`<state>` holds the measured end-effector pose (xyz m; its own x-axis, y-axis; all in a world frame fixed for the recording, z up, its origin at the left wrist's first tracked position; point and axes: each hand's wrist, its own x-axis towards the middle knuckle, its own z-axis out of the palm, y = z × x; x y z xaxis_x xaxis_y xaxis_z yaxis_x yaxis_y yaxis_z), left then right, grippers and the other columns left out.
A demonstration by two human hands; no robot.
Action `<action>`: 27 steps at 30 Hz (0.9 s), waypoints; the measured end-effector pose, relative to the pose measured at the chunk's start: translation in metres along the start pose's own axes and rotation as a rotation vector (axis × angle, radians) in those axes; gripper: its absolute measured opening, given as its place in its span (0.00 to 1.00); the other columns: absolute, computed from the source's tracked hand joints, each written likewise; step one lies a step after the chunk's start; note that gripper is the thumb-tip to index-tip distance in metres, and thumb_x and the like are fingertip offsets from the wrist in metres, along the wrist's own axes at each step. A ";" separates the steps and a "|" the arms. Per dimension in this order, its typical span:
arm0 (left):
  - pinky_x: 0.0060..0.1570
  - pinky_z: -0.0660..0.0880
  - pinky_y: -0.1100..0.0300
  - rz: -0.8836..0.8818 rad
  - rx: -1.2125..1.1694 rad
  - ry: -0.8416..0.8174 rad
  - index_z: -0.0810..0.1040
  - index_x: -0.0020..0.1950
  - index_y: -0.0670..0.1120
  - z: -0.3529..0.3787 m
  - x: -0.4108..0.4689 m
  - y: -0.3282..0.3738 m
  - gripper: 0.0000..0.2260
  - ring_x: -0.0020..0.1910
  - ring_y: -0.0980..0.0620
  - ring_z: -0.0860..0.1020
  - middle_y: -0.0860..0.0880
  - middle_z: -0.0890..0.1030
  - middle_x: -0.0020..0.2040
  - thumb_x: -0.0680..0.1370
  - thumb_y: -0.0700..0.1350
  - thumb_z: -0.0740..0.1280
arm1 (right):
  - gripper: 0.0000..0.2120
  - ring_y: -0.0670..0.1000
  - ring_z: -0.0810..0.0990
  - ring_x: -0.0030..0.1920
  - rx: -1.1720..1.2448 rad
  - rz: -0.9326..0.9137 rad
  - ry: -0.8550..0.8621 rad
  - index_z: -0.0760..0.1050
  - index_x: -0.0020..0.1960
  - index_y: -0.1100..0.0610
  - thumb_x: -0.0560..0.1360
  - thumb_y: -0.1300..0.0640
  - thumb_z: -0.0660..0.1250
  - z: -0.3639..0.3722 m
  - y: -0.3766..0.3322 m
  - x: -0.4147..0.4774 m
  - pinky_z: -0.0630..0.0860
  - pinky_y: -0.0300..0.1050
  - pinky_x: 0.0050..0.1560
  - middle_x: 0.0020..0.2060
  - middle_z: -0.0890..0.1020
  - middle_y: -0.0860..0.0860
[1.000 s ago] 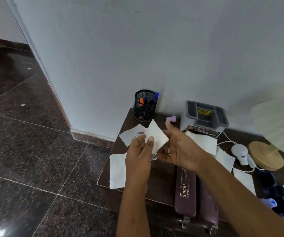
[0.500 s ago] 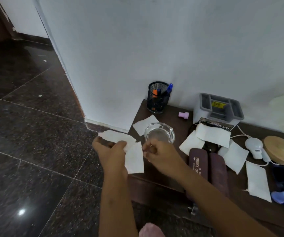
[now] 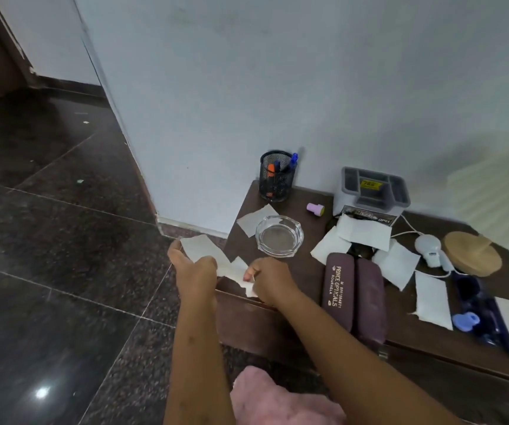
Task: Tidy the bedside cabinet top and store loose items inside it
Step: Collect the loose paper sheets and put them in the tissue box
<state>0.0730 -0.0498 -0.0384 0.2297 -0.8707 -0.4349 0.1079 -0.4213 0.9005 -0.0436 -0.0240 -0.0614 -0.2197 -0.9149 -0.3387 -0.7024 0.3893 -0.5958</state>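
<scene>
We find the thin white paper sheets (image 3: 201,247), soft and slightly curled, off the near left corner of the dark brown wooden counter (image 3: 303,271), partly over the polished dark stone floor (image 3: 63,240). The left hand (image 3: 196,273) has its grip closed round their left part, and the right hand (image 3: 273,279) pinches the ragged right edge between thumb and fingertips. Just beyond the hands sits a round clear glass ashtray (image 3: 279,236), with a flat white paper slip (image 3: 254,220) just beside its far left rim. To the right, two smooth maroon oblong spectacle cases (image 3: 339,289) lie side by side. A black wire-mesh pen cup (image 3: 277,176) stands far left against the wall.
</scene>
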 end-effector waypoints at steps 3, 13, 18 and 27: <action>0.32 0.73 0.61 0.018 0.023 -0.068 0.53 0.73 0.61 0.001 -0.013 -0.001 0.38 0.41 0.52 0.75 0.51 0.71 0.49 0.71 0.28 0.57 | 0.09 0.51 0.80 0.51 0.131 0.050 -0.024 0.81 0.37 0.54 0.69 0.67 0.68 -0.015 0.013 -0.019 0.74 0.44 0.53 0.44 0.83 0.50; 0.34 0.76 0.63 0.079 0.199 -0.515 0.82 0.46 0.51 0.075 -0.112 -0.011 0.15 0.39 0.53 0.79 0.51 0.82 0.44 0.74 0.33 0.61 | 0.06 0.52 0.83 0.40 1.003 0.024 0.295 0.83 0.44 0.58 0.67 0.59 0.75 -0.123 0.083 -0.116 0.80 0.46 0.42 0.41 0.85 0.59; 0.47 0.78 0.53 0.055 0.264 -0.602 0.82 0.49 0.51 0.105 -0.150 -0.042 0.07 0.49 0.50 0.79 0.48 0.83 0.49 0.77 0.43 0.65 | 0.14 0.48 0.82 0.36 0.958 0.057 0.496 0.83 0.36 0.55 0.63 0.44 0.74 -0.141 0.116 -0.136 0.79 0.40 0.37 0.36 0.85 0.52; 0.42 0.74 0.66 0.270 0.385 -0.590 0.81 0.55 0.49 0.143 -0.171 -0.059 0.10 0.47 0.59 0.77 0.60 0.79 0.44 0.79 0.47 0.63 | 0.11 0.37 0.74 0.39 0.139 -0.162 0.743 0.80 0.47 0.54 0.73 0.67 0.63 -0.173 0.149 -0.132 0.67 0.23 0.41 0.39 0.78 0.41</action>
<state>-0.1110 0.0880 -0.0174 -0.3675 -0.9022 -0.2260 -0.2489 -0.1387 0.9585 -0.2359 0.1363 0.0207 -0.5523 -0.7742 0.3090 -0.6842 0.2092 -0.6987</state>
